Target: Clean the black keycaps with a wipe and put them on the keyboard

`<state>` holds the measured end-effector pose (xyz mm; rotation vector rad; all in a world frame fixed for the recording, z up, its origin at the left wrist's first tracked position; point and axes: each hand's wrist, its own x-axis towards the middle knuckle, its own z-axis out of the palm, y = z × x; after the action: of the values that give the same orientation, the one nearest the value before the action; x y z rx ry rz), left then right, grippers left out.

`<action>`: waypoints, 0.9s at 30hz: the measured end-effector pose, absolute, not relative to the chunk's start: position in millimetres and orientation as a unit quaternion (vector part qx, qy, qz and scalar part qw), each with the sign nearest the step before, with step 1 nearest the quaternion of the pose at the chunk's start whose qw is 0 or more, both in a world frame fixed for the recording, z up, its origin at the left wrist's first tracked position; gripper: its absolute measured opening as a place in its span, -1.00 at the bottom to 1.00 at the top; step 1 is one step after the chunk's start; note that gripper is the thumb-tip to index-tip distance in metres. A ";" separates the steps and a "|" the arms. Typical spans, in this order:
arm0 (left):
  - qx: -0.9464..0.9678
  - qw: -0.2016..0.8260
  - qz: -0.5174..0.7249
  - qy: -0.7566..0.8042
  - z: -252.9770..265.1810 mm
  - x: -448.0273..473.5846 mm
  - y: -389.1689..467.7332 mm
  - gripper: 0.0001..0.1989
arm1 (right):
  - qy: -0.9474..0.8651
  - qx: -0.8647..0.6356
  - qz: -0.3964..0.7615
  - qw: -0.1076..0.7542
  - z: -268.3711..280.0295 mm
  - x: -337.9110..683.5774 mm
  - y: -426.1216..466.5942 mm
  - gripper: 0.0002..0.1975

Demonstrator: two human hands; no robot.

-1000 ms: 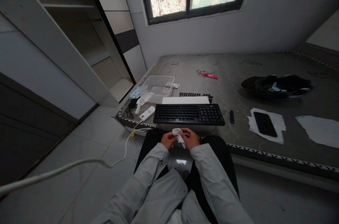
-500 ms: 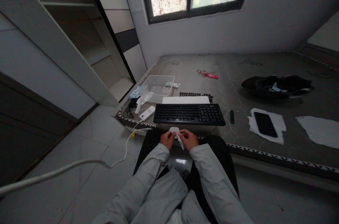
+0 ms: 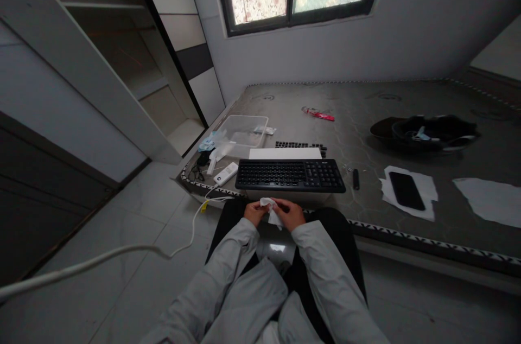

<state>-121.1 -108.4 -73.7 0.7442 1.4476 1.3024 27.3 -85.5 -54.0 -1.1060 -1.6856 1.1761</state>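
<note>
Between my two hands, just above my lap, is a crumpled white tissue point(image 3: 275, 218). My left hand point(image 3: 255, 213) pinches its left side, and my right hand point(image 3: 291, 215) grips it from the right, with one end hanging down between them. The fingertips are partly hidden by the tissue, so I cannot tell if anything is wrapped inside. Right in front of my hands lies a black keyboard point(image 3: 290, 175) on a box-like support. A white strip point(image 3: 285, 153) shows behind it, along with a row of loose black keycaps point(image 3: 299, 145).
A clear plastic tub point(image 3: 244, 129) and a white power strip point(image 3: 226, 173) with its cable are on the left. To the right are a small black stick point(image 3: 356, 179), a phone point(image 3: 407, 190) on white paper, and a black cap point(image 3: 425, 132). A red packet point(image 3: 319, 114) lies farther back.
The tissue has shifted in my fingers, and its hanging end looks wider. My left hand has moved slightly left. The things on the bed stay in place.
</note>
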 end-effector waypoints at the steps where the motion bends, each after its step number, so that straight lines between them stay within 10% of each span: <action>1: 0.308 0.505 0.541 0.597 -73.6 -120.9 -108.3 -0.57 | -0.661 -0.437 0.467 0.393 -55.2 27.2 -85.2 -0.71; 27: 0.290 0.537 0.561 0.559 -87.7 -127.1 -102.5 -0.45 | -0.715 -0.404 0.350 0.451 -48.3 30.1 -87.8 -0.79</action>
<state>-127.1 -102.5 -87.7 0.6896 1.3314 1.3349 30.1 -87.8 -48.3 -0.9980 -1.7669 0.8662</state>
